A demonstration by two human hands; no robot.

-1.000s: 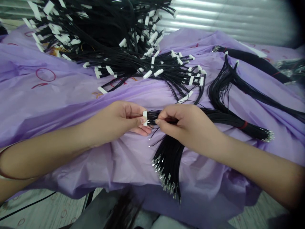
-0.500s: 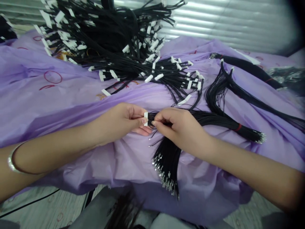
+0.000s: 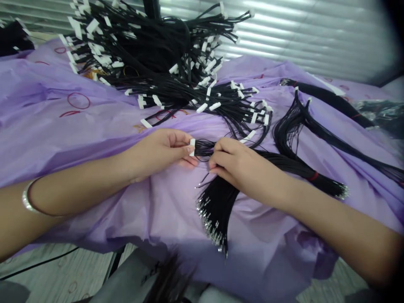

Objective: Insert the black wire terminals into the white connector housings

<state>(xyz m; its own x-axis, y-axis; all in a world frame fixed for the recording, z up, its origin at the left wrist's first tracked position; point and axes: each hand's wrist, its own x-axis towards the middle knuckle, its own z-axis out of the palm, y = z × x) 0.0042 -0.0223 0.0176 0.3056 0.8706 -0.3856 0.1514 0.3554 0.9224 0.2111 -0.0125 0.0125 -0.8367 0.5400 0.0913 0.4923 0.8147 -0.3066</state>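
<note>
My left hand [image 3: 160,152] pinches a small white connector [image 3: 192,147] with short black wires running out of its right side. My right hand [image 3: 235,165] is closed a little to the right of it, its fingers curled over a bundle of black wires [image 3: 217,202]. That bundle fans down toward me and ends in metal terminals [image 3: 212,227]. Both hands rest on a purple plastic sheet [image 3: 94,139].
A big heap of finished black harnesses with white connectors [image 3: 164,63] lies at the back. A second wire bundle tied with a red band [image 3: 312,176] stretches right of my right hand. More black bundles [image 3: 331,99] lie at the far right. A corrugated wall stands behind.
My right hand has drawn back slightly from the connector and dropped onto the wire bundle. The view has shifted down a little, and the left hand keeps its pinch.
</note>
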